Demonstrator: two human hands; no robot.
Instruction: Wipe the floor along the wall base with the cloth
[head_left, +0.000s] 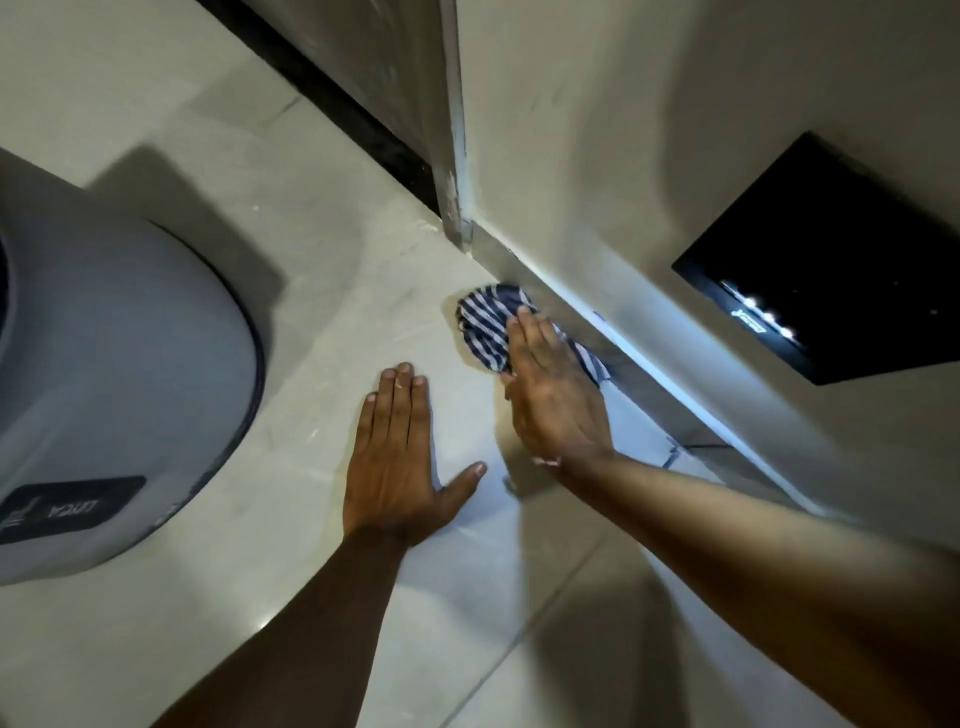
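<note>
A blue-and-white striped cloth lies bunched on the pale tiled floor, right against the grey skirting at the wall base. My right hand presses flat on the near part of the cloth, fingers straight and together, beside the wall. My left hand rests palm down on the bare tile to the left of the cloth, fingers spread slightly, holding nothing. The part of the cloth under my right palm is hidden.
A large round grey appliance with a dark label stands on the floor at the left. A black panel with small lights is set in the wall at the right. A wall corner and a dark strip lie beyond the cloth.
</note>
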